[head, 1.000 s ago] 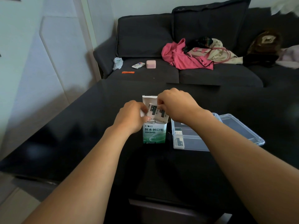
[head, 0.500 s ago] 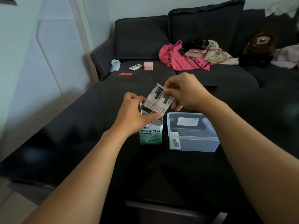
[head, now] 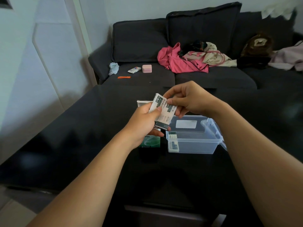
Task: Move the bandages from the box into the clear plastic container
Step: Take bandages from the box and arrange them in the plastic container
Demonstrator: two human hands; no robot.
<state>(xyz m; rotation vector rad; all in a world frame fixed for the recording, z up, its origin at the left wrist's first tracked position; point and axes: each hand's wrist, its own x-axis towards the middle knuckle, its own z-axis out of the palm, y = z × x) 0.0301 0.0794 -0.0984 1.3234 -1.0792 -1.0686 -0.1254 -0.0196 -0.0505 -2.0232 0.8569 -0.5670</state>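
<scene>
White-wrapped bandages (head: 164,113) pinched by both hands, left hand (head: 144,122) and right hand (head: 190,100), fingers curled.

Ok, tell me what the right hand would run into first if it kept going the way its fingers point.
The right hand points left, already pinching the bandages. Straight on, it would likely meet the left hand gripping the same stack, though depth is unclear.

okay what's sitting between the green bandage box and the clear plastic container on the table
Nothing: the head view shows only a narrow strip of bare dark table between the green bandage box and the clear plastic container. They stand side by side, apart.
</scene>
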